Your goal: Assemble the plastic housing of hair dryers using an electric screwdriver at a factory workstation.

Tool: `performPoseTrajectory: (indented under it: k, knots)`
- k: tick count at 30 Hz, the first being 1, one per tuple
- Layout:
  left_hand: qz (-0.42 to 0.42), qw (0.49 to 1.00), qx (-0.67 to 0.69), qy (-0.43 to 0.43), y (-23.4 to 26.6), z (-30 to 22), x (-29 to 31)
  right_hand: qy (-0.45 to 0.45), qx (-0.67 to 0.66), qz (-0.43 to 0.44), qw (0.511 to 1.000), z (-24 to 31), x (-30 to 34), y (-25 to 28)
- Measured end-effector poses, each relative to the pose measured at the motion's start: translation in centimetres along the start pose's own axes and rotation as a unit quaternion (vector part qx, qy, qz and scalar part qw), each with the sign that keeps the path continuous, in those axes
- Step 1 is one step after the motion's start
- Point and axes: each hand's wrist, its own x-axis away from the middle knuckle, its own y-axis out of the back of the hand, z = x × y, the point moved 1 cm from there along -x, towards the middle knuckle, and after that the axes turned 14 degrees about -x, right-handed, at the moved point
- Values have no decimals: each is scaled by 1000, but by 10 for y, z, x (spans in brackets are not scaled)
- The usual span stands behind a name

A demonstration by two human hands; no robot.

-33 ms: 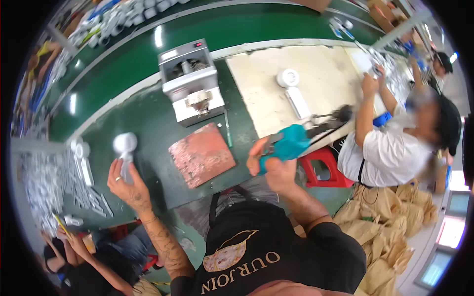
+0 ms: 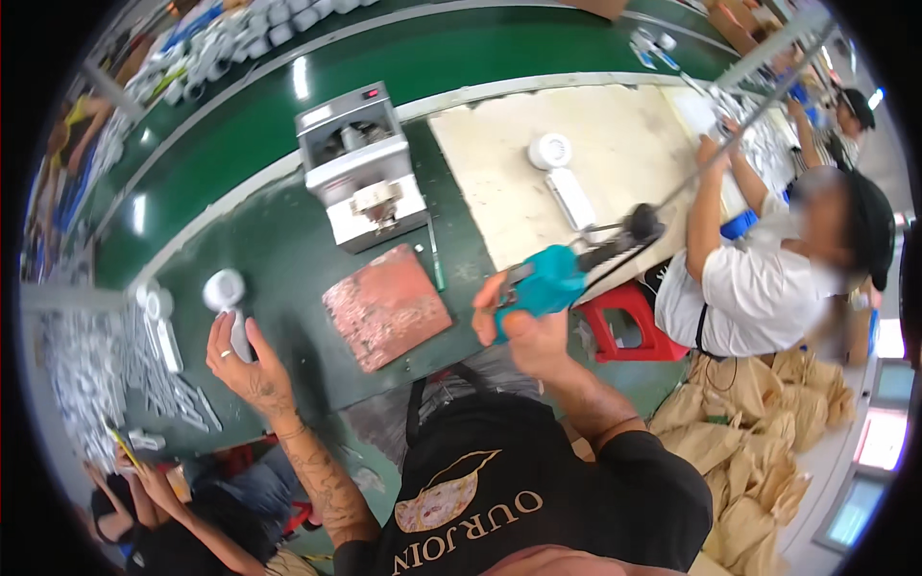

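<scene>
In my left hand (image 2: 248, 370), at the left of the green bench, is a white handheld fan (image 2: 224, 288), its round head pointing away from me. Thumb and fingers lie on both sides of the fan's handle, partly hiding it. My right hand (image 2: 526, 336) is closed around a teal power screwdriver (image 2: 545, 280), held over the bench's front edge. The screwdriver's dark front end points right, away from the fan. Between my hands lies a worn reddish square pad (image 2: 386, 307) on the bench. Behind the pad stands a grey-and-white screw feeder machine (image 2: 360, 163).
Another white fan (image 2: 567, 182) lies on the beige board (image 2: 480, 144). Left are more white fans (image 2: 161, 326) and a pile of grey-white parts (image 2: 86, 374). A thin green-handled tool (image 2: 436, 254) lies beside the feeder. A co-worker (image 2: 768, 278) sits right, near a red stool (image 2: 624, 331).
The fan in my left hand has shifted slightly left and is less blurred. The whole view has moved a little. My right hand still holds the screwdriver.
</scene>
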Motion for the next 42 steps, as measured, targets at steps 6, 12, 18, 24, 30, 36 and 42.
performPoseTrajectory:
  k: [6,12,18,24,30,36,42]
  knots:
    - [329,851,400,-85,-14,-220,-33,-15,-16,-7,1000,18,8,-1]
    - [407,841,273,-231,-127,-368,14,-11,13,-5,1000,17,27,10]
    - [403,856,268,-182,-147,-384,26,3,36,-33,999,31,39,21]
    - [378,788,461,-153,-86,-314,1,60,20,-18,998,30,28,45]
    - [280,857,363,-236,-17,-200,-3,74,85,-29,993,26,6,30]
    - [298,873,323,-211,-5,-131,12,58,40,46,996,12,-27,-16]
    - [227,892,316,-230,-16,-117,9,140,-5,114,984,-24,-94,-49]
